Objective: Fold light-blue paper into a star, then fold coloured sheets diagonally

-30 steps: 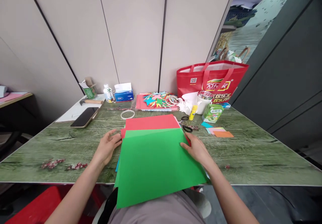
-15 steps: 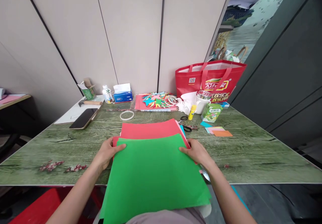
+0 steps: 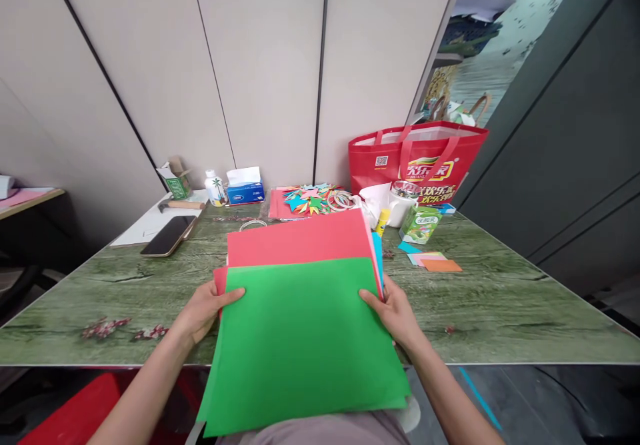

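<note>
A stack of coloured paper sheets is held up over the near table edge, tilted toward me. A green sheet (image 3: 305, 338) lies on top, a red sheet (image 3: 300, 238) shows behind it, and thin pink and blue edges show at the right. My left hand (image 3: 203, 312) grips the stack's left edge, thumb on the green sheet. My right hand (image 3: 395, 312) grips the right edge the same way.
On the green wood-pattern table (image 3: 500, 298): a phone (image 3: 167, 235) at left, a tissue box (image 3: 245, 188), paper cut-outs (image 3: 313, 200), a glue stick (image 3: 383, 221), a green carton (image 3: 421, 224), small coloured squares (image 3: 435, 262), a red bag (image 3: 420, 158) at the back right.
The paper stack has been lifted off the table and tilted up, now hiding the tape ring and scissors. Both hands closed on its side edges.
</note>
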### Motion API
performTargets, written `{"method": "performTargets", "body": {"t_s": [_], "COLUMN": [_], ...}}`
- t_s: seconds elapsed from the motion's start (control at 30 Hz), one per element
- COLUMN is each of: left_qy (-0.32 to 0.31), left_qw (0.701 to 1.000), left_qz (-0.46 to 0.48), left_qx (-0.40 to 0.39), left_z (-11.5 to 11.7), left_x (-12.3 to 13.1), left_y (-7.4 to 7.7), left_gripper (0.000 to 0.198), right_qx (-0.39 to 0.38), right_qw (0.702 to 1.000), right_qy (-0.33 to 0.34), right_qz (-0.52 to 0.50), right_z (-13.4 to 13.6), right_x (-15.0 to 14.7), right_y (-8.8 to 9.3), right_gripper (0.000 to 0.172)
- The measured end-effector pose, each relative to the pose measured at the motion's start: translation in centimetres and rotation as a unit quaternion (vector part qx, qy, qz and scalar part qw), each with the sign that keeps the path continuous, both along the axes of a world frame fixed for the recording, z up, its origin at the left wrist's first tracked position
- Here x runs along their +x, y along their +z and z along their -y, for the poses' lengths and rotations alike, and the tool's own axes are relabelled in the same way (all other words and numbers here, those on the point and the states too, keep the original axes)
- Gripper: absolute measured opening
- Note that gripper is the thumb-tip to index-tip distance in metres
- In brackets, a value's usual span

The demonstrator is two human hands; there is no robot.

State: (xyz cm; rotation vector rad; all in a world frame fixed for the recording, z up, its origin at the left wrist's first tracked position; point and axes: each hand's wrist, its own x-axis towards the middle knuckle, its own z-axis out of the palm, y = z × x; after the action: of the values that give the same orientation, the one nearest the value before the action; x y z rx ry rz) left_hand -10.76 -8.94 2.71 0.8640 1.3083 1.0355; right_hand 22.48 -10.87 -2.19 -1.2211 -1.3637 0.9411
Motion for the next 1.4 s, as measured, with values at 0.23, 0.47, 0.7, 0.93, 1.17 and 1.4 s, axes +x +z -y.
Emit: {"method": "performTargets", "body": {"t_s": [0.23,0.47,0.7,0.93,1.17,1.4], "left_qy": [0.165,0.221,0.185,0.137,0.209,0.193], "left_qw": [0.93,0.864,0.897,0.907,0.888,0.89], "left_qz": [-0.012,-0.099,-0.101,-0.193,-0.245,-0.249], "left_qx": [0.327,0.441,0.388,0.347,0.327,0.33], "left_z": [-3.5,-6.6,-6.7,-6.8,-6.5,-7.3], "left_x": [2.5,3.0,2.2,1.8,3.0,2.5], "left_y": [6.5,8.0,2.9,1.8,1.9,1.0], "left_gripper": [0.034,0.029,0.036,0.051,0.031,0.033], "right_qx": [0.159,0.232,0.162,0.159,0.147,0.103], "right_qw": [0.98,0.95,0.971,0.98,0.973,0.985], "right_qy": [-0.1,-0.193,-0.161,-0.116,-0.176,-0.126], "right_qz": [-0.067,-0.081,-0.065,-0.035,-0.031,-0.061], "right_z": [-3.6,-7.2,-7.0,-6.7,-7.4,-8.7], "right_x": [0.1,-0.8,-0.8,-0.5,-2.1,-1.1], "right_y": [7.8,8.4,4.3,2.7,2.7,2.6], "right_gripper": [0.042,0.036,0.035,0.052,0.037,0.035]}}
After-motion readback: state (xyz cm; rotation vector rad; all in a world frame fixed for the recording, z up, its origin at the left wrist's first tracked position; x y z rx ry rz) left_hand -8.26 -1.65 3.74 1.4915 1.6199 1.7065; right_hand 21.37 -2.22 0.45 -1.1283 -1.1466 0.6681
